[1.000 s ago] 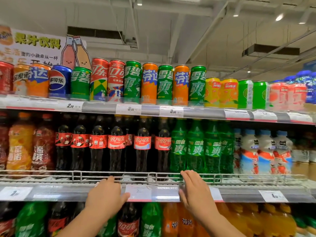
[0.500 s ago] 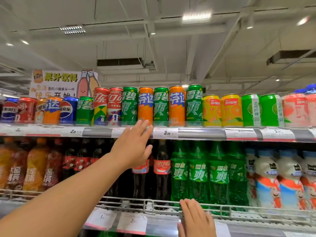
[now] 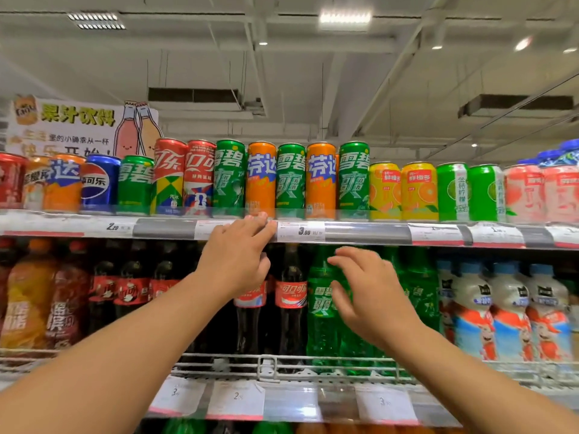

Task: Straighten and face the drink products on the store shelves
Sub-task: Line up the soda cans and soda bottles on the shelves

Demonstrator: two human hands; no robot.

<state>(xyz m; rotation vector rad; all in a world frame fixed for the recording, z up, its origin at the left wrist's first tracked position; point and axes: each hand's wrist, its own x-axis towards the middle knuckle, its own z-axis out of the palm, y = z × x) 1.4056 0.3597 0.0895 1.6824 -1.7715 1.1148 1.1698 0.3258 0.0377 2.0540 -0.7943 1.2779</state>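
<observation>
Head camera looks up at the top shelf, where the left hand rests its fingers on the front edge, just below an orange Fanta can, with the fingers only lightly bent and gripping nothing. The right hand hovers lower, in front of the green Sprite bottles of the middle shelf, released, fingers spread and holding nothing. The drink products to face stand in a row along the top shelf edge, and most labels already look forward. I judge that the step in hand is to reach the slim cans above the left hand. To do it well, take one can at a time near its middle, turn it until the label is toward the aisle, and pull it to the clear front lip without knocking the neighbours, because these tall cans stand touching each other and could tip easily. In the slim group I count seven cans: two red Coca-Cola cans, three green Sprite cans and two orange Fanta. To the right stand two yellow orange-juice cans and two green lime cans. One blue Pepsi can stands further left.
</observation>
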